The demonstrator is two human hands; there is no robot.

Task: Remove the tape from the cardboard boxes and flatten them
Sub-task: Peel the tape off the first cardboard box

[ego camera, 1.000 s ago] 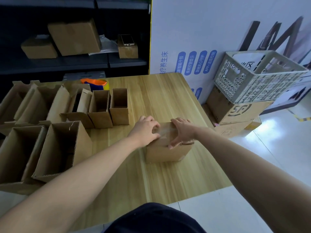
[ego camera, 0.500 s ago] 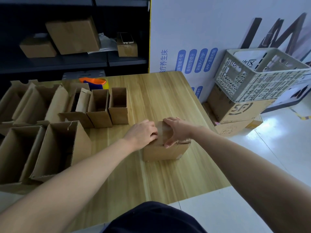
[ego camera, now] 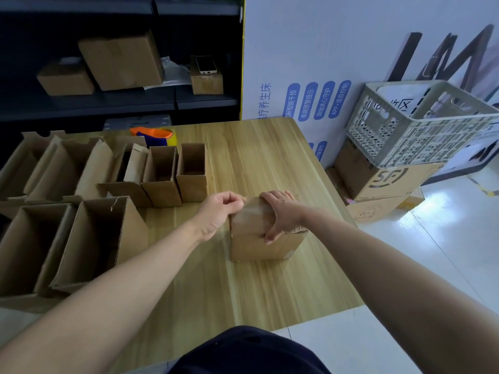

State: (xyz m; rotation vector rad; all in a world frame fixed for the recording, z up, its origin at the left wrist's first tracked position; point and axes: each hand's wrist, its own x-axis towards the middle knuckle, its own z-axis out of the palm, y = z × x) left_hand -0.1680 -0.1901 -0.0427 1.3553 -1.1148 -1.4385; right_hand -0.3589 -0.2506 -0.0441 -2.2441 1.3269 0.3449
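A small closed cardboard box (ego camera: 258, 245) stands on the wooden table (ego camera: 270, 163), with clear tape (ego camera: 253, 211) across its top. My right hand (ego camera: 280, 211) lies over the top of the box, fingers over the far edge and thumb down the near side. My left hand (ego camera: 218, 211) is at the box's top left corner, fingers curled and pinching at the tape's end there. Several open, emptied cardboard boxes (ego camera: 94, 238) stand in rows on the left of the table.
An orange and blue tape dispenser (ego camera: 154, 136) sits behind the open boxes. A grey plastic crate (ego camera: 421, 125) rests on stacked cartons (ego camera: 383, 179) on the floor to the right. Dark shelves (ego camera: 121, 101) behind hold more boxes and a phone (ego camera: 205, 64).
My left hand has curled from resting on the box's top into a pinch at the left corner. My right hand slid further over the top, thumb down the front.
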